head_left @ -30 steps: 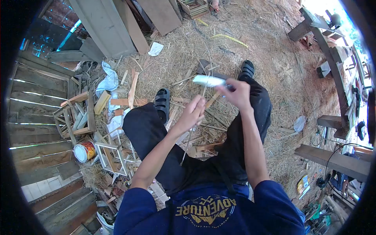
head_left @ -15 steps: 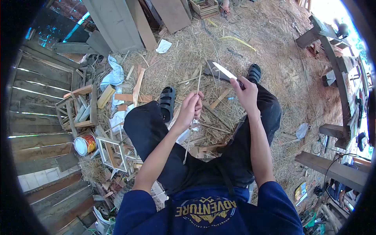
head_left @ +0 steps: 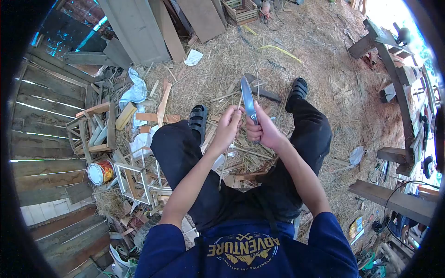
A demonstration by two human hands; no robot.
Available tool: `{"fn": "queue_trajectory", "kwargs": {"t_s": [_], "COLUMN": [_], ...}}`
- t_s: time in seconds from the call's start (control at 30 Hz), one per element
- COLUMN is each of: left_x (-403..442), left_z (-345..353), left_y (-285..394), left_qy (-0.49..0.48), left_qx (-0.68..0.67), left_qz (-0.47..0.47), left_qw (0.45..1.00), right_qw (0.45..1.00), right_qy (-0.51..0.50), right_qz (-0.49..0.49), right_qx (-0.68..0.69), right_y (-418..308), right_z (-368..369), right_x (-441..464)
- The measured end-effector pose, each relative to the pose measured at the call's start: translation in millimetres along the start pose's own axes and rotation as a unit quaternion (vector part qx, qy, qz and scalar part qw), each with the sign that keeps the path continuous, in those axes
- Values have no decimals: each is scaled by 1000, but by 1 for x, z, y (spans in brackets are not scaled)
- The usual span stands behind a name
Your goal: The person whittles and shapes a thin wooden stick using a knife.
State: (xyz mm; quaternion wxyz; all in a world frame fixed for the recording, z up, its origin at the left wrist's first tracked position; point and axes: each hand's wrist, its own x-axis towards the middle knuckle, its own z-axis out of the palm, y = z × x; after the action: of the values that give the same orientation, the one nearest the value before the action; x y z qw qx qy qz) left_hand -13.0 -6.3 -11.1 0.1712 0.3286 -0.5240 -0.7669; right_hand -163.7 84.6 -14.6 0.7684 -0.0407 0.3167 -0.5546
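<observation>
My right hand (head_left: pixel 265 126) is wrapped round the handle of a knife (head_left: pixel 247 96), whose broad metal blade points up and away from me. Close beside it, my left hand (head_left: pixel 228 126) pinches a thin wooden stick (head_left: pixel 223 167). The stick's lower end reaches down toward my lap, and a short tip shows above the fingers. The blade lies next to that tip; whether they touch I cannot tell. Under and beyond the hands, the ground is strewn with straw and shavings. A dark flat piece (head_left: pixel 266 94) lies on the ground behind the knife.
To the left are a paint can (head_left: pixel 96 173), a white wooden frame (head_left: pixel 134 183) and a crate of wood pieces (head_left: pixel 95 127). Boards (head_left: pixel 136 30) lean at the back. A heavy timber bench (head_left: pixel 399 92) stands along the right. My sandalled feet rest on the straw.
My right hand has moved left and down, bringing the knife beside the left hand; the blade has turned more upright. My left hand has shifted slightly, still pinching the stick.
</observation>
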Motion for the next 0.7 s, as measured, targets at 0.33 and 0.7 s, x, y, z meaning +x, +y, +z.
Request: {"fn": "queue_trajectory", "kwargs": {"t_s": [0.33,0.7], "left_x": [3,8], "left_z": [-9,-17], "left_y": [-4,-10], "left_qy": [-4,-42], "left_qx": [18,-38], "left_qz": [-3,-55], "left_qw": [1000,997], "right_qw": [987,571], "right_qy": [93,208], "right_qz": [25,-325], "right_qx": [-126,-724], "right_y": [-5,-21], "right_z": [23,1], "right_x": [-6,-2]}}
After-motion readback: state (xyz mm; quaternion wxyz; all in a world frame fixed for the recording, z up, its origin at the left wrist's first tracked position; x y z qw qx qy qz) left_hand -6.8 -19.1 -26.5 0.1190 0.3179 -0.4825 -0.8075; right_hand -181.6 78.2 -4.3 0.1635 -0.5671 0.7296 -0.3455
